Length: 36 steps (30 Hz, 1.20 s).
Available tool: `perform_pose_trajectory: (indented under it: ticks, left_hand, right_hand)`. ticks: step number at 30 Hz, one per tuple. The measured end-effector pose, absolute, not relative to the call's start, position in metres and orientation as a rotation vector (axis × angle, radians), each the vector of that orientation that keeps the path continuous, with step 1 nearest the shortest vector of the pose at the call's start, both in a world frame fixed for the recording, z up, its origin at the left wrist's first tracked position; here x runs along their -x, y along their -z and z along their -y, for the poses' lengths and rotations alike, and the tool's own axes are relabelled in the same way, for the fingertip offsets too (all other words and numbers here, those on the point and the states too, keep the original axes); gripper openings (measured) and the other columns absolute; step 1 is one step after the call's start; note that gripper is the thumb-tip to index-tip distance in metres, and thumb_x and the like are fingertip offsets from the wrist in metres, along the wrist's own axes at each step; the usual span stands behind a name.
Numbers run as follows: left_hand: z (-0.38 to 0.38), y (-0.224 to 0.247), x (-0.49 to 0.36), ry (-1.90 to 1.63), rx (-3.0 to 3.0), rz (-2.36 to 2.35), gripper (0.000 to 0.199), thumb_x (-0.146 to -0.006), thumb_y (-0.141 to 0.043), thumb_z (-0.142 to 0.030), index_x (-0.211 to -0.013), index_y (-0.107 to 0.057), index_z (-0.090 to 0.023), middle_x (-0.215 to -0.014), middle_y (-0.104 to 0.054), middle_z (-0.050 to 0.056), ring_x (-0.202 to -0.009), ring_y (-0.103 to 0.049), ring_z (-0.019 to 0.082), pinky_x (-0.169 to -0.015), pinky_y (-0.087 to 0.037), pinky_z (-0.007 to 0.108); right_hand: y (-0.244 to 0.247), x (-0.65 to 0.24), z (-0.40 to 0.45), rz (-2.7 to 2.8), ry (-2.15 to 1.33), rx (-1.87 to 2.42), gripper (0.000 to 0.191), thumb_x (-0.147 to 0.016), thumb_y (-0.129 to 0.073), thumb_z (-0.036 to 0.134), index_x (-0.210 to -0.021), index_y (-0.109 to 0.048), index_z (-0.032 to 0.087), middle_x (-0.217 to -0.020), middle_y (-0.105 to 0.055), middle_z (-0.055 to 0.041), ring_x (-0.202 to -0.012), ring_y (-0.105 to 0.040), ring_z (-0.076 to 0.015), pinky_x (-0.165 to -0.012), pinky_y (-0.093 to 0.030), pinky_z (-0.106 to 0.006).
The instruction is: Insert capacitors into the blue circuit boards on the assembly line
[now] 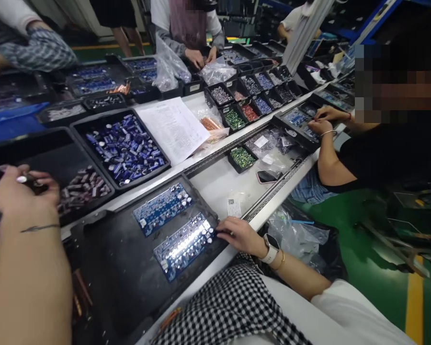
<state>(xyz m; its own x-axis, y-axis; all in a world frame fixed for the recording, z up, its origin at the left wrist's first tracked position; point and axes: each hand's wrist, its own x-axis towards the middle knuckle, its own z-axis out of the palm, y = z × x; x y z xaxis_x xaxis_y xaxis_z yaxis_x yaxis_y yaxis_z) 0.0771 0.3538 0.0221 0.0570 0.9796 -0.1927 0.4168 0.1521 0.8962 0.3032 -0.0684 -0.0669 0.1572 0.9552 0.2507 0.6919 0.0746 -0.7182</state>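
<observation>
My left hand [27, 191] is raised over the bins at the left, fingers curled around dark cylindrical capacitors [36, 184]; a round silver end shows, and the exact number is hidden. Below it, a black bin [93, 201] holds brownish capacitors. My right hand [240, 235] is at the right edge of a black tray [118, 278], its bent fingers gripping the rim close to a board corner. Two blue circuit boards lie side by side on this tray: the nearer board [183, 244] reflects bright light, and the farther board [163, 206] carries several small mounted parts.
A bin of blue capacitors [125, 148] and printed sheets [174, 127] stand behind the tray. To the right are a small bin of green parts [242, 158], a phone [269, 176] and plastic bags. A co-worker's hands [325, 120] work at the right; another person [197, 52] works opposite.
</observation>
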Motion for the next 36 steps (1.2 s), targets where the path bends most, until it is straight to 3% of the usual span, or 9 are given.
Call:
perform_pose_trajectory:
  ticks: [3, 6, 12, 16, 20, 24, 27, 31, 36]
  left_hand:
    - [-0.326, -0.021, -0.078, -0.988, -0.823, -0.987, 0.041, -0.106, -0.019, -0.03, -0.091, -0.055, -0.017, -0.058, -0.047, -0.009, -0.052, -0.035, 0.002, -0.053, -0.031, 0.005]
    - [-0.269, -0.024, -0.093, -0.896, -0.374, -0.574, 0.046, -0.107, -0.022, -0.037, -0.092, -0.057, -0.013, -0.068, -0.059, -0.006, -0.058, -0.048, -0.002, -0.05, -0.034, 0.003]
    - [-0.127, -0.017, -0.109, -0.492, -0.313, -0.629, 0.031, -0.101, -0.039, -0.031, -0.085, -0.057, -0.012, -0.068, -0.053, 0.001, -0.045, -0.045, 0.004, -0.031, -0.023, 0.01]
    - [-0.072, 0.002, -0.091, -0.158, -0.353, -0.576, 0.034, -0.092, -0.054, -0.043, -0.075, -0.051, -0.014, -0.066, -0.046, -0.001, -0.04, -0.04, 0.006, -0.027, -0.02, 0.01]
    - [-0.057, 0.01, -0.072, -0.155, -0.518, -0.573, 0.046, -0.088, -0.056, -0.057, -0.071, -0.052, -0.014, -0.066, -0.048, 0.0, -0.04, -0.042, 0.007, -0.027, -0.021, 0.011]
    - [-0.057, 0.011, -0.059, -0.242, -0.809, -0.755, 0.049, -0.089, -0.056, -0.056, -0.069, -0.057, -0.012, -0.063, -0.05, 0.002, -0.043, -0.047, 0.008, -0.028, -0.027, 0.012]
    - [-0.062, 0.014, -0.051, -0.289, -0.717, -0.786, 0.036, -0.09, -0.058, -0.049, -0.087, -0.065, -0.014, -0.073, -0.055, 0.003, -0.047, -0.051, 0.009, -0.03, -0.029, 0.012]
    - [-0.074, 0.024, -0.044, -0.259, -0.318, -0.694, 0.033, -0.092, -0.053, -0.038, -0.115, -0.064, -0.017, -0.086, -0.06, 0.005, -0.054, -0.057, 0.011, -0.032, -0.035, 0.014]
    - [-0.083, 0.033, -0.044, -0.283, -0.202, -0.677, 0.027, -0.093, -0.042, -0.03, -0.102, -0.062, -0.012, -0.084, -0.064, 0.009, -0.053, -0.06, 0.016, -0.03, -0.04, 0.019]
  right_hand:
    - [0.068, -0.298, 0.071, 1.651, -0.35, 1.677, 0.012, -0.095, -0.055, 0.024, -0.104, -0.061, 0.019, -0.097, -0.069, -0.0081, -0.091, -0.063, -0.0167, -0.081, -0.055, -0.031]
    - [0.072, -0.289, 0.073, 1.798, -0.242, 1.743, 0.013, -0.096, -0.052, 0.022, -0.101, -0.063, 0.018, -0.099, -0.069, -0.0093, -0.091, -0.062, -0.018, -0.082, -0.055, -0.033]
    - [0.066, -0.275, 0.079, 1.819, -0.175, 1.842, 0.017, -0.096, -0.051, 0.02, -0.102, -0.066, 0.017, -0.102, -0.07, -0.0111, -0.093, -0.063, -0.0204, -0.083, -0.055, -0.037]
    - [0.022, -0.268, 0.06, 1.703, -0.387, 1.688, 0.019, -0.095, -0.055, 0.021, -0.109, -0.066, 0.023, -0.108, -0.069, -0.006, -0.101, -0.064, -0.0182, -0.091, -0.054, -0.037]
    - [-0.017, -0.248, 0.027, 1.733, -0.576, 1.486, 0.034, -0.095, -0.055, 0.022, -0.129, -0.057, 0.028, -0.125, -0.065, -0.0036, -0.112, -0.061, -0.0172, -0.099, -0.051, -0.035]
    - [-0.019, -0.233, 0.003, 1.834, -0.766, 1.477, 0.028, -0.095, -0.057, 0.025, -0.123, -0.058, 0.028, -0.11, -0.068, -0.001, -0.099, -0.064, -0.0159, -0.089, -0.053, -0.032]
    - [-0.005, -0.238, -0.014, 2.035, -0.761, 1.603, 0.032, -0.098, -0.047, 0.023, -0.13, -0.054, 0.026, -0.11, -0.064, -0.0053, -0.102, -0.059, -0.0201, -0.089, -0.05, -0.037]
    - [0.019, -0.257, -0.05, 2.072, -0.44, 1.815, 0.023, -0.098, -0.045, 0.021, -0.116, -0.06, 0.022, -0.107, -0.064, -0.0073, -0.101, -0.056, -0.0245, -0.089, -0.043, -0.042]
    - [0.041, -0.267, -0.082, 2.163, -0.409, 1.758, 0.018, -0.096, -0.047, 0.012, -0.105, -0.059, 0.023, -0.107, -0.069, -0.0026, -0.101, -0.062, -0.0202, -0.101, -0.032, -0.044]
